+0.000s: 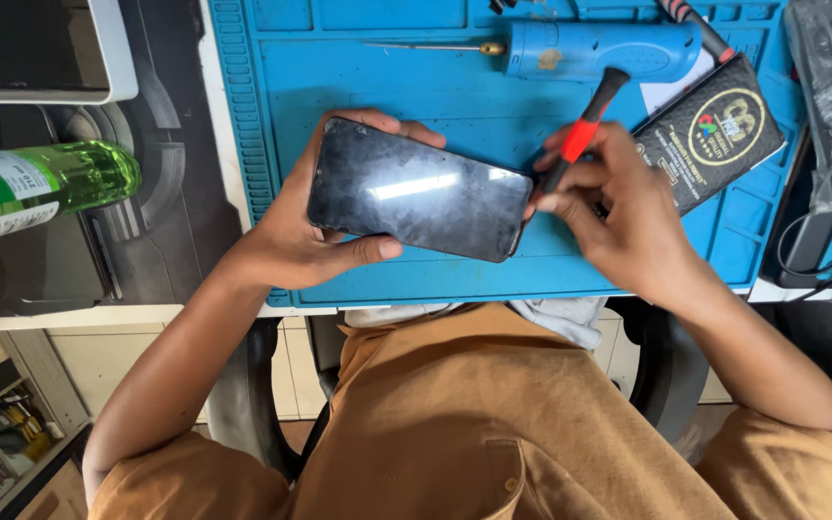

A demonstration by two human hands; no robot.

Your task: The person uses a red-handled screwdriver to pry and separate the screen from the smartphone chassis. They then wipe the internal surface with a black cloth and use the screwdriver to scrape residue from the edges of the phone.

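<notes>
Left hand (291,236) gripping a dark smartphone (421,190) above a blue work mat (455,87). Right hand (618,217) pinching a red-and-black screwdriver (585,130) at the phone's end. Green bottle (45,188) lying well apart.

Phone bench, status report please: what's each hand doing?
Left hand holds black phone over blue mat. Right hand grips red-black screwdriver at phone's end. Nothing in the way.

Glossy glass phone (416,193), matt rubber mat (416,77)
</notes>
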